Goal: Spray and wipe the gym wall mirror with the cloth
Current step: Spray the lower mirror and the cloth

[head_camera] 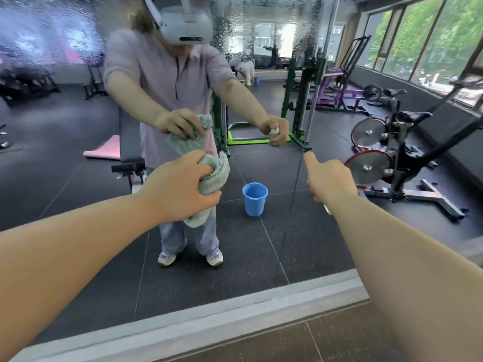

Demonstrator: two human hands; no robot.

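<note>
A person stands facing a gym wall mirror [78, 152], both bare arms stretched toward the glass. The left hand [180, 188] has its fingers [201, 163] closed around a bunched pale green cloth [213, 178], held up close to the mirror at about waist height of the reflection, with a fold of the cloth hanging below the palm. The right hand [330, 178] is curled, index finger extended along the top; from behind, what it holds cannot be seen directly, but the reflection shows its fingers wrapped around a small spray bottle [274, 131] with a pale cap, pointed at the glass. The upper part of the mirror, across the top of the frame, is covered in wet droplets and streaks; the lower part looks clear. A vertical seam [298, 173] in the mirror runs just left of the right hand. Reflected in the glass are a blue bucket [254, 198] on the dark rubber floor, a green rack and exercise bikes to the right, beside large windows. A grey ledge [183, 320] runs along the mirror's base
</note>
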